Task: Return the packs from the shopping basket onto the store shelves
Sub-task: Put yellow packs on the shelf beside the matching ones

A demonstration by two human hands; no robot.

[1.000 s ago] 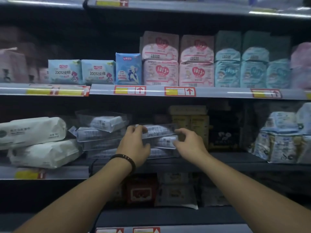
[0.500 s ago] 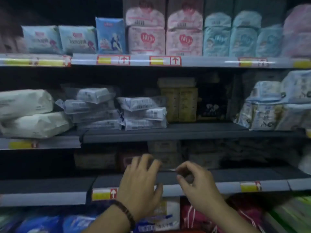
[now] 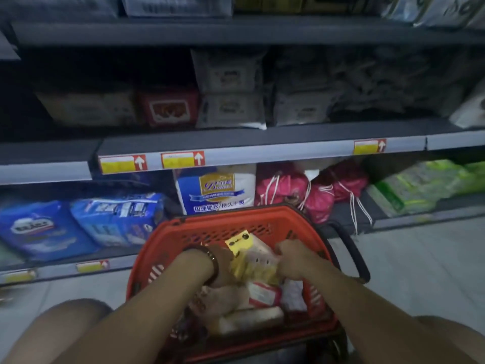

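Both forearms [image 3: 147, 306] are bare up to the frame's edge. A thin dark bracelet [image 3: 213, 260] with a brownish bead circles the wrist just behind the left hand [image 3: 225, 267]. Bare knees [image 3: 65, 320] show below both hands.

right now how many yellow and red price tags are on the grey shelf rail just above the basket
3 price tags on that rail: one near its left end, one just right of it, one far to the right. None seems hidden.

Head view, angled steeply down, close over red basket [image 3: 183, 232], low shelves [image 3: 262, 153] ahead
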